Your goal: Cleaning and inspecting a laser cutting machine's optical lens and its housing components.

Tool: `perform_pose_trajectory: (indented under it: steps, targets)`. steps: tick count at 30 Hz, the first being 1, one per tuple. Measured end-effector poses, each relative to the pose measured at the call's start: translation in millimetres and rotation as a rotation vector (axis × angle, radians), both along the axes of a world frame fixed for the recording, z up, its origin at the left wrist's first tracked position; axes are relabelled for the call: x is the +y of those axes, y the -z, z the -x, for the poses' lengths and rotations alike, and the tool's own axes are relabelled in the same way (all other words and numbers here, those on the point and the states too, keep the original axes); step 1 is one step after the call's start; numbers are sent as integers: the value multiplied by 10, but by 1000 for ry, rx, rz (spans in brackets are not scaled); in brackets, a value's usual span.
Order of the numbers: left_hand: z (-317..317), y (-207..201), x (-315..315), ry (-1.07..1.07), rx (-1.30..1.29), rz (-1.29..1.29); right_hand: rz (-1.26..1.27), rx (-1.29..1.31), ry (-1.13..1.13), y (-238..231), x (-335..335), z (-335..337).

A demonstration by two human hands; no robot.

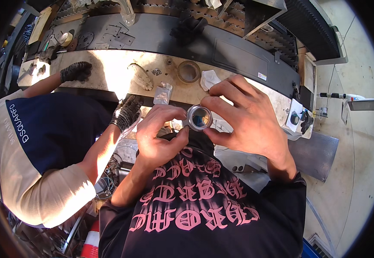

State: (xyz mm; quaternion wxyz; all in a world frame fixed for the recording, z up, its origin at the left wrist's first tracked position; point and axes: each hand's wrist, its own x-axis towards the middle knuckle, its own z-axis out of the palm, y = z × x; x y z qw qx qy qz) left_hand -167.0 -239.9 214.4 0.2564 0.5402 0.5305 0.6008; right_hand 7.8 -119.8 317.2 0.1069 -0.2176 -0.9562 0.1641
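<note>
A round metal ring with a shiny, bluish lens-like glass [201, 118] in it is held up in front of my chest. On its left side, the thumb and fingers of my left hand [159, 131] are closed on the rim. My right hand [251, 116] grips the opposite side between thumb and fingers, arched over it. Just beyond, on the pale workbench, lie a roll of tape [188, 72], a small clear plastic bag [163, 93] and a crumpled white tissue [210, 80]. A light-coloured glove [140, 76] and a small metal fitting [156, 72] lie farther left.
At left a co-worker's dark gloved hands [76, 72] reach over the bench [96, 58]. Flat metal pieces [118, 36] lie on the grey machine surface behind, before toothed slats [154, 9]. A grey metal plate [313, 157] juts out at right; tangled cables [109, 178] hang lower left.
</note>
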Motion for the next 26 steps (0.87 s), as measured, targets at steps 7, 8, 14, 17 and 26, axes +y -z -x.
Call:
perform_pose_trajectory:
  steps: [7,8,14,17,26]
  targets:
    - [-33,-5,48,2,4,8,24,14,28,-16,-3,-63]
    - [-35,-5,53,0,9,12,49,10,38,-21,-3,-71]
    - [-29,20,77,-27,-21,54,118,67,51,6,66,-103]
    - [-6,133,75,-53,-34,76,182,177,139,97,92,-228]
    - [-19,108,232,-27,-50,-8,1027,376,535,624,198,-263]
